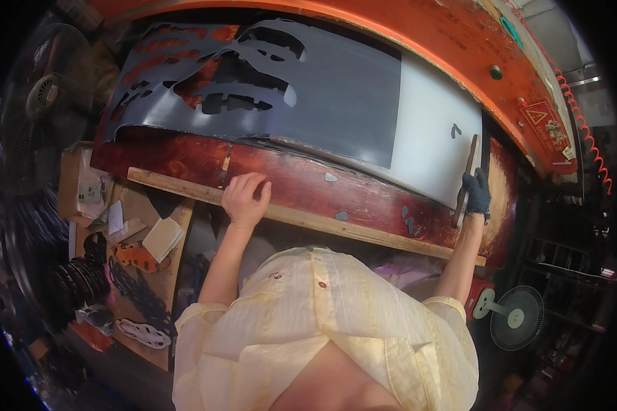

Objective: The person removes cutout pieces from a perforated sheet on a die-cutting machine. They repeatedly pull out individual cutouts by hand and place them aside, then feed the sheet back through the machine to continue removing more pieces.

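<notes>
My left hand [245, 198] is bare and rests at the wooden rail [308, 218] along the front of the red worktable [288, 171]. Its fingers are loosely bent, the thumb apart, with nothing in them. My right hand [476, 192], in a dark glove, grips a long, thin brownish bar-like piece [470, 168] that stands over the right end of a white board [432, 123]. On the board's left part lies a dark grey sheet [349, 89]. Several shapes are cut out of its left end, leaving ragged strips. A small dark curved scrap [456, 130] sits on the white board.
An orange machine beam [452, 41] spans the far side, with a coiled red hose [583, 123] at right. Small grey scraps [331, 177] dot the table. A cluttered side board [161, 281] stands at left; fans [517, 317] flank me, one at lower right.
</notes>
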The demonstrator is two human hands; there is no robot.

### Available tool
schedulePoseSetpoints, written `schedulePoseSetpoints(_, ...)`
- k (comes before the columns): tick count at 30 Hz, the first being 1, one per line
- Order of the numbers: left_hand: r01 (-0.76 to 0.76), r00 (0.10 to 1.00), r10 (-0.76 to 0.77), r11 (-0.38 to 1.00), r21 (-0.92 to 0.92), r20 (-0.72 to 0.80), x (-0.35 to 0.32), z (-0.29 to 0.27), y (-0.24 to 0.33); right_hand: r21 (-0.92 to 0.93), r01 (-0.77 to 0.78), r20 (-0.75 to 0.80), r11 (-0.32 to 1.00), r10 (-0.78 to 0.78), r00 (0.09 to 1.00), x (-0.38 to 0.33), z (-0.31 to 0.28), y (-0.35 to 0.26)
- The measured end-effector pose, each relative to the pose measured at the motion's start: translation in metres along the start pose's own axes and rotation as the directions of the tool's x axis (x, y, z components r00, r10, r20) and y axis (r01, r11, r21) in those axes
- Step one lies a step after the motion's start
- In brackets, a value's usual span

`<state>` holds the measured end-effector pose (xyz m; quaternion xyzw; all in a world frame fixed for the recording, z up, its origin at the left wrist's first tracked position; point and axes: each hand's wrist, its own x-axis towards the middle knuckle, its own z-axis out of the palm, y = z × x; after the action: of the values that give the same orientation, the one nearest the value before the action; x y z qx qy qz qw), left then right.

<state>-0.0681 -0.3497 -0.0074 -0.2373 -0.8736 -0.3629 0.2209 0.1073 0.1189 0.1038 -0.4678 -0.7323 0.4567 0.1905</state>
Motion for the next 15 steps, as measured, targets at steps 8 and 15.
schedulePoseSetpoints(8, -0.110, 0.981, 0.124, 0.989, -0.098, 0.150, -0.009, -0.008, -0.011, -0.049, 0.460, 0.166, 0.887, -0.447, 0.879, -0.058, 0.167, -0.102)
schedulePoseSetpoints(15, -0.089, 0.983, 0.112, 0.983, -0.159, 0.142, -0.013, -0.005, -0.023, -0.683, 0.230, 0.062, 0.694, -0.259, 0.964, -0.099, 0.340, -0.190)
